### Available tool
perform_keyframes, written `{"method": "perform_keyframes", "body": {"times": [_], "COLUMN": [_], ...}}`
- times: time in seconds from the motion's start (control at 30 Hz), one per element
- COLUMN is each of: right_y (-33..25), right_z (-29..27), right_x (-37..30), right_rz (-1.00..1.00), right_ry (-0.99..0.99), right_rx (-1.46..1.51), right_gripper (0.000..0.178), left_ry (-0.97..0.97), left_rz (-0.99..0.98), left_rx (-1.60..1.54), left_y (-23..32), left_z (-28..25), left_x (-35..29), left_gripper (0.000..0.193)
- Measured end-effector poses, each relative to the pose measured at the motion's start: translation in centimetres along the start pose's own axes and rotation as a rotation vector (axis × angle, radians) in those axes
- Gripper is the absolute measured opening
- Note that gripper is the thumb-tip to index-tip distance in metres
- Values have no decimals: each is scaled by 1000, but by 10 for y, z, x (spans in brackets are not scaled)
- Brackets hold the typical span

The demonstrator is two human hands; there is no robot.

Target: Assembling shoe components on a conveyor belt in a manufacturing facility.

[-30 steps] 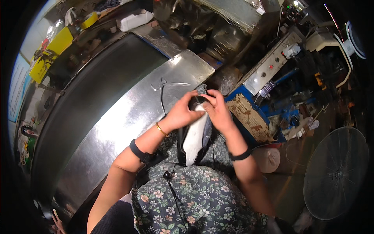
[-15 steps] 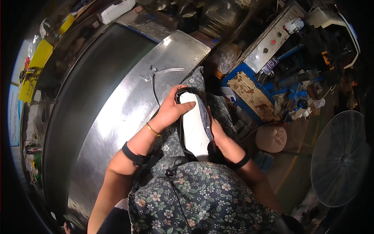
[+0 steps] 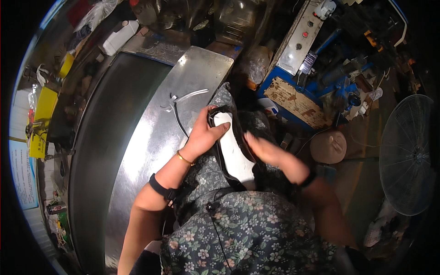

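A shoe upper (image 3: 218,156) with a black edge lies sole side up on my lap, around a long white sole-shaped piece (image 3: 234,153). My left hand (image 3: 206,136) is closed around its far end, the thumb pressing on the white face. At the right edge of the upper is my right hand (image 3: 270,152), smeared by motion, its fingertips close to or against the dark edge; how the fingers are bent is unclear. A metal plier-like tool (image 3: 175,99) with long curved handles rests on the shiny metal table to the left.
The metal table (image 3: 151,133) borders a dark belt-like surface (image 3: 94,160) at left. Ahead on the right stands a blue machine (image 3: 298,103) with a button panel (image 3: 300,36). A round fan guard (image 3: 410,156) and a pinkish container (image 3: 328,146) are at right.
My right hand has shifted outward from the upper's side and is now blurred. The bluish-grey lining seen along that edge no longer shows. My left hand keeps its hold. The whole view has turned slightly.
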State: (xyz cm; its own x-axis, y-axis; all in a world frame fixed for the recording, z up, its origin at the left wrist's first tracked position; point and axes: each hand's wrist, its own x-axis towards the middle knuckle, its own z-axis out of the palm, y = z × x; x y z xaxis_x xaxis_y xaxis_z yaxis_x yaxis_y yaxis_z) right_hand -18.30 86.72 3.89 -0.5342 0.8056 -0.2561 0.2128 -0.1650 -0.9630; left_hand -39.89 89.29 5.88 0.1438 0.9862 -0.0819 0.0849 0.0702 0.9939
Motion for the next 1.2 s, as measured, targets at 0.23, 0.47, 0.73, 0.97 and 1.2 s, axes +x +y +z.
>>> {"method": "perform_keyframes", "body": {"times": [0.23, 0.47, 0.73, 0.97, 1.2], "right_y": [21, -14, 10, 11, 11], "right_z": [26, 59, 68, 76, 78], "right_x": [-5, 9, 15, 11, -8], "right_rz": [-97, 99, -95, -225, -316], "right_ry": [143, 185, 304, 404, 204], "right_rx": [250, -26, 289, 14, -25], "right_gripper": [81, 96, 87, 84, 79], "left_ry": [-256, 313, -212, 506, 207], "left_rz": [-166, -121, -76, 130, -47], "left_rx": [-807, 1001, 645, 539, -433], "left_y": [17, 28, 7, -12, -13], "left_z": [-13, 3, -33, 24, -27], "left_x": [0, -31, -68, -94, -11], "left_gripper": [60, 47, 74, 43, 68]}}
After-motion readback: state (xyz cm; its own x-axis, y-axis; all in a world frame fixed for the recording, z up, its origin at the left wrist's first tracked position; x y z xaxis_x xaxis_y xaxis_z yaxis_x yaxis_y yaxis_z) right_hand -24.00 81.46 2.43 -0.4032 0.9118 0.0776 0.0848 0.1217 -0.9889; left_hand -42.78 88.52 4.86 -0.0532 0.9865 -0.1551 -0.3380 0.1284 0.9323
